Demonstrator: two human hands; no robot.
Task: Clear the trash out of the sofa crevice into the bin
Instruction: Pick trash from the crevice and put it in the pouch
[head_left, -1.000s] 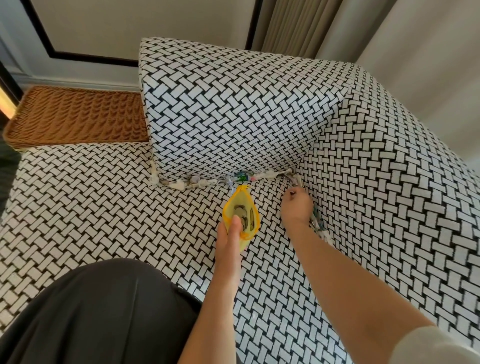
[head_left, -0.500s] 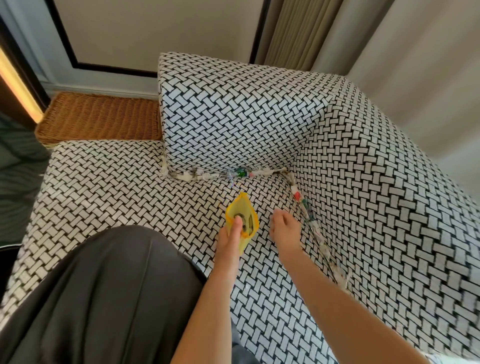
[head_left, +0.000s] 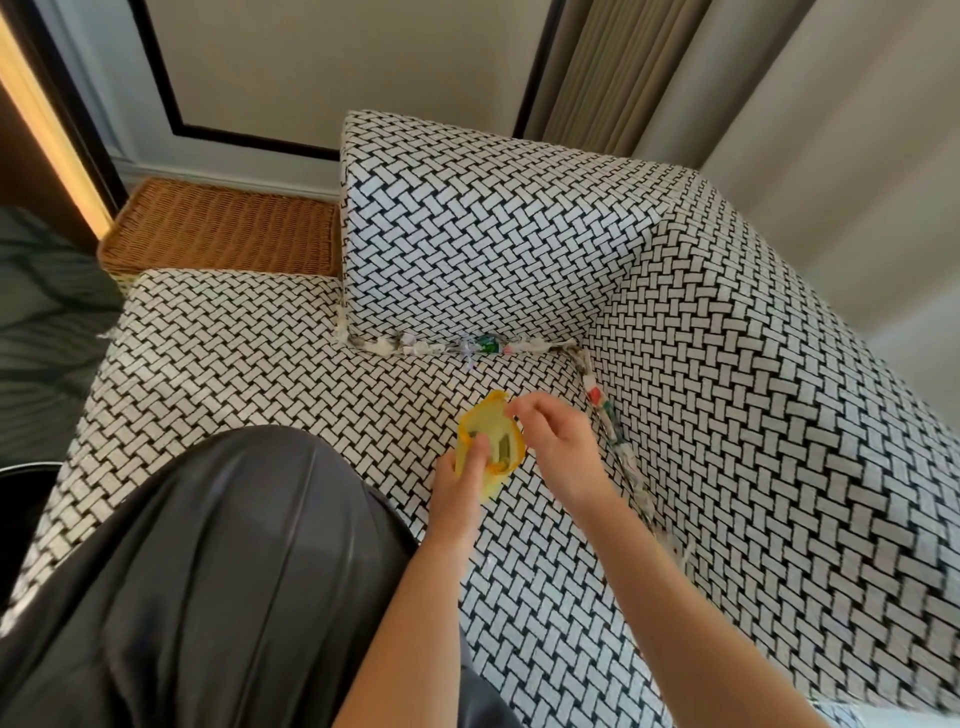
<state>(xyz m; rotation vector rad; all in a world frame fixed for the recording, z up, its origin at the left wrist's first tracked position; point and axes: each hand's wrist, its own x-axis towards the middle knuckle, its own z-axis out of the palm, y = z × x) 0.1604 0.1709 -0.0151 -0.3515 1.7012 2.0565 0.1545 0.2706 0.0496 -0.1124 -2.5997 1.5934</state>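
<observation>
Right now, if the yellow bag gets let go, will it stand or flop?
Probably flop: the yellow bag has a mouth squashed to a pointed oval and thin-looking walls. It is likely very light, since the left hand grips it by one edge alone. It might tip on the sofa.

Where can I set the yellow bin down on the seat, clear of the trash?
Bare seat lies left, bordered by the wicker basket, the back cushion and the dark garment. Crowded: trash fills the back crevice and the side crevice beside the right hand.
</observation>
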